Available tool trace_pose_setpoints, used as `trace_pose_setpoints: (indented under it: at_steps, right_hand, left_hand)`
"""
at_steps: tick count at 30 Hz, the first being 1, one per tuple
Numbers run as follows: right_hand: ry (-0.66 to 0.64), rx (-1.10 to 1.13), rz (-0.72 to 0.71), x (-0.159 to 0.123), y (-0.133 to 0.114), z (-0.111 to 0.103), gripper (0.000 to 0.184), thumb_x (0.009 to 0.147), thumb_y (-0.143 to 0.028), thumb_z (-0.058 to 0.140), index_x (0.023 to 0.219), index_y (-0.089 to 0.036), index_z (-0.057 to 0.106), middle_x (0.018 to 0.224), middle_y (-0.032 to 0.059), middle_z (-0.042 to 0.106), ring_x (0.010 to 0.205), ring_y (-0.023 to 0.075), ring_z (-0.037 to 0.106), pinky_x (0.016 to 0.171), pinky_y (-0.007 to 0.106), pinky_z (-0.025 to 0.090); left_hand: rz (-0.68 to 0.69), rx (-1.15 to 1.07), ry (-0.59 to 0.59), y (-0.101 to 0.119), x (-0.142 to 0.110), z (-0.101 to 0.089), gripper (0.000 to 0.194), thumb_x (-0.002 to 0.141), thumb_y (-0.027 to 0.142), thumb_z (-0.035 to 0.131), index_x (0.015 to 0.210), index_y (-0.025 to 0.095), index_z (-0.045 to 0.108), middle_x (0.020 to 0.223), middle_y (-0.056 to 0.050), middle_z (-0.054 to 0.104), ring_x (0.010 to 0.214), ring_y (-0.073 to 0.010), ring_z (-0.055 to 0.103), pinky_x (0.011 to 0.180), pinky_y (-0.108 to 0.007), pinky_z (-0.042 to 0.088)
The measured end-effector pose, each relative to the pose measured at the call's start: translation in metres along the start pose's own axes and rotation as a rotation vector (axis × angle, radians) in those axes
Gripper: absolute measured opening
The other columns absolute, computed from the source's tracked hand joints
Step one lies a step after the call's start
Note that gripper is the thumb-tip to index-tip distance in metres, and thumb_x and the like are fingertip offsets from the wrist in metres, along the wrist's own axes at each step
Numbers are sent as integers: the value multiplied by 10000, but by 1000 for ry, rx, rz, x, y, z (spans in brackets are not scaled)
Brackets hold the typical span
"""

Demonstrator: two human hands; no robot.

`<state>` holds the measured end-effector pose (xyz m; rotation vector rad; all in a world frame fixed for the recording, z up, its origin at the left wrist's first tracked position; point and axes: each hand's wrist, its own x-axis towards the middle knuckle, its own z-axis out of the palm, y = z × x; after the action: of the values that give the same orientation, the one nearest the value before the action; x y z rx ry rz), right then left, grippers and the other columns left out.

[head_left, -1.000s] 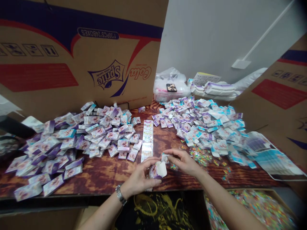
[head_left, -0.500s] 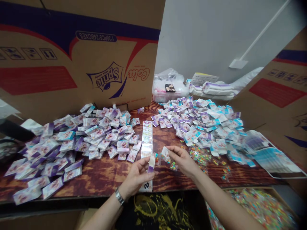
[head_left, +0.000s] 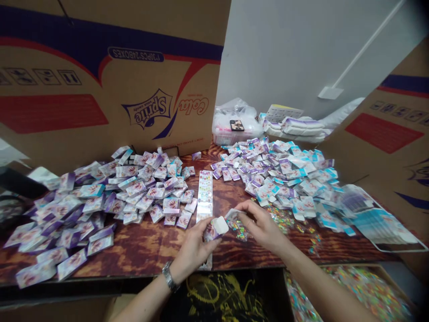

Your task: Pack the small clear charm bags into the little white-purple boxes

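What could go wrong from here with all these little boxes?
The small box in the left hand has its white flap sticking out, so the flap might catch or crease.

The right hand pinches a small pale piece right by colourful packets; it could brush those aside.

The left pile's nearest box lies at the table's front edge; a bump might knock it off.

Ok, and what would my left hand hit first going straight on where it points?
Past the small box it holds, the left hand would probably meet the white piece in the right hand first, though depth is unclear.
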<state>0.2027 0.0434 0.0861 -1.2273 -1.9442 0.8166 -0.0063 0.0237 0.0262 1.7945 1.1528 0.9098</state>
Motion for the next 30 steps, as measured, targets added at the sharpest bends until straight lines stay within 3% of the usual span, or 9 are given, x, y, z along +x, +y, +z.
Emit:
trace_pose_setpoints:
  at_steps: [3,8,11,15,18,21,25,30]
  right_hand:
    - [22,-345,-344,-1,-8,5,140,916,-172,442,978,-173,567,948,77,636,879,168,575,755,297,466]
    - [-56,-862,-882,-2,-8,5,161,885,-145,487,990,-147,608,1046,77,663,785,173,581,669,316,460]
    - [-100,-975,-1056,0,-9,1,144,876,-159,505,948,-153,629,1030,65,671,776,156,588,674,313,467]
    - [-111,-961,-1154,4,-11,2,113,860,-173,531,905,-170,634,1015,56,677,813,158,603,709,314,491]
    - [-123,-841,-1121,4,-9,5,108,855,-160,544,907,-164,638,1022,56,680,854,163,607,744,307,514]
    - [-154,-642,-985,2,-7,9,159,856,-108,522,962,-151,632,1040,81,675,916,178,607,767,310,529]
    - [-208,-384,-703,-4,-10,18,237,859,-95,486,1055,-164,600,1036,103,659,964,190,597,828,341,514]
    - [-51,-101,-289,-9,-12,36,140,881,-161,484,959,-207,591,893,53,637,854,162,598,740,292,509]
  left_hand:
    - [33,79,9,0,-4,-6,478,784,211,596,1241,200,458,1188,-83,593,1091,-208,552,944,-360,432]
    - [62,159,-11,3,-10,-16,495,792,214,574,1266,175,436,1190,-101,591,1073,-208,565,922,-350,452]
    - [60,193,-30,9,-9,-21,492,778,224,587,1251,184,457,1156,-93,612,1033,-209,588,894,-346,472]
    - [56,247,-48,17,-8,-23,486,767,206,583,1238,173,470,1133,-99,624,1012,-213,599,880,-345,481]
    - [55,278,-43,15,-10,-22,512,753,166,568,1250,156,449,1143,-111,610,1030,-215,588,896,-356,477]
    - [88,315,-21,9,-15,-19,532,764,143,531,1281,173,407,1162,-113,588,1057,-220,568,912,-382,471]
    - [135,388,15,4,-19,-14,553,776,105,480,1311,176,359,1163,-123,566,1068,-232,548,910,-405,471]
    - [171,434,32,9,-21,-9,552,774,69,452,1310,155,349,1150,-132,555,1058,-225,537,912,-392,468]
